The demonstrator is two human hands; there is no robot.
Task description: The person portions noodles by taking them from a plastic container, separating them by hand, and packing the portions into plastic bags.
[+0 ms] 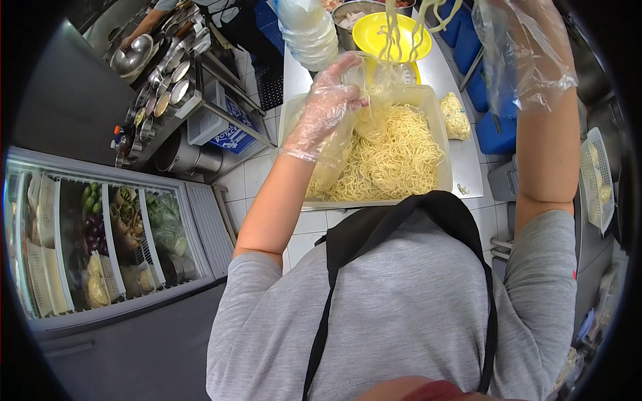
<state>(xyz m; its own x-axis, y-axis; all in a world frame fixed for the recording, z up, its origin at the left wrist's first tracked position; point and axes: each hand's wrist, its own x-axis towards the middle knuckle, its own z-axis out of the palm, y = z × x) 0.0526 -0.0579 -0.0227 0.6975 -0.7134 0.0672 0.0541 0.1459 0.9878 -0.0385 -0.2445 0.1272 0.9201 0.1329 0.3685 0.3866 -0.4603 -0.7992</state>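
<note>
My left hand (329,100), in a clear plastic glove, is closed on the rim of a clear plastic bag (371,110) with some noodles inside. The bag hangs over a pale plastic tub (445,157) heaped with yellow noodles (394,164). My right hand (528,40), in a loose clear glove, is raised at the top right edge. Several noodle strands (438,23) dangle beside it, over a yellow scale pan (374,33). The right fingers are cut off by the frame, but the strands appear to hang from them.
A filled noodle bag (455,117) lies right of the tub on the metal table (468,170). Stacked clear containers (307,33) and a metal pot (349,13) stand behind. At left are a glass-topped fridge (120,234), a utensil rack (167,100) and another person's arm (144,27).
</note>
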